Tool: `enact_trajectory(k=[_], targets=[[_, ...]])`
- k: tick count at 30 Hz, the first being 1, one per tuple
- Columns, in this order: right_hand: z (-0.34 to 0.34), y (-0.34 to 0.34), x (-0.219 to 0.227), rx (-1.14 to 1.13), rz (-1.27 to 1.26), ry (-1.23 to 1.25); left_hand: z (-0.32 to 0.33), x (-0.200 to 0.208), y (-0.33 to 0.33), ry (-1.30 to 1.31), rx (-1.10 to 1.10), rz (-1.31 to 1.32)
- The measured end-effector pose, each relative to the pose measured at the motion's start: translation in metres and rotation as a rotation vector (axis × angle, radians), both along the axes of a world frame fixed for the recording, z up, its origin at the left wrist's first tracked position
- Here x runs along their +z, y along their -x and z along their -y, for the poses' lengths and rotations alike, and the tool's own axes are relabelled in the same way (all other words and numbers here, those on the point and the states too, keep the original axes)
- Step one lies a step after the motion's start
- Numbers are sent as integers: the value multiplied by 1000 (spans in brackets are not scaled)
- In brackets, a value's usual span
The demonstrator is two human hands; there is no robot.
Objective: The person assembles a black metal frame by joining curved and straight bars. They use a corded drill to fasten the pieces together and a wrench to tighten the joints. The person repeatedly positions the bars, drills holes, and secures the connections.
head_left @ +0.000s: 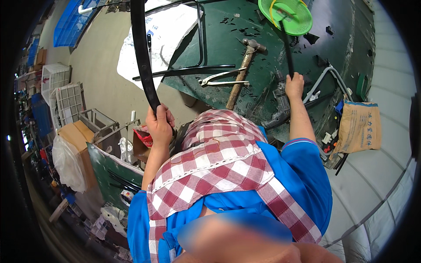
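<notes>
My left hand (160,121) is closed around the lower end of a long black bar (144,61), slightly curved and with small holes. The bar stands up past the top edge of the view. In my right hand (294,85) is a thin black rod (287,48), its far end over a bright green plastic basin (301,21). On the green worktable (188,85) between my hands lie a ball-peen hammer (244,65) with a wooden handle and metal pincers (226,79) with handles spread. A power drill (280,103) lies just left of my right forearm.
A bent black tube frame (201,39) and a white sack (175,35) lie at the table's far left. Small black pieces are scattered near the basin. A grey bent tube (335,72) and a brown paper bag (362,127) are at right. Cardboard boxes (76,136) stand at left.
</notes>
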State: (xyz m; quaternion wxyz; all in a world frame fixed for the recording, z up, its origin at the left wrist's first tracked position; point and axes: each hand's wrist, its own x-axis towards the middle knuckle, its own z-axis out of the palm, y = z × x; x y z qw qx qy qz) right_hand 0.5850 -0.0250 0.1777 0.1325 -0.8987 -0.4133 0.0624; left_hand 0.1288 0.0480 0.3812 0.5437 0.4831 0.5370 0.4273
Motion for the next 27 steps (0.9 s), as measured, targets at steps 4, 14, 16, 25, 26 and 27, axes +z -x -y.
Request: enact_trajectory(k=[4, 14, 16, 25, 26, 27], targets=[[-6, -15, 70, -99, -136, -131, 10, -3, 9, 3, 24, 11], [19, -29, 295, -92, -892, -854, 12, -27, 27, -47, -86, -18], [19, -3, 322, 61, -1115, -1007, 15, -30, 41, -63, -82, -38], [-89, 102, 284, 589, -2020, -960, 40, -36, 93, -279, 63, -240], [-106, 122, 276, 597, -2061, -934, 44, -29, 95, -303, 69, -331], [-121, 146, 272, 605, -2101, -905, 47, -25, 101, -413, 92, -458]])
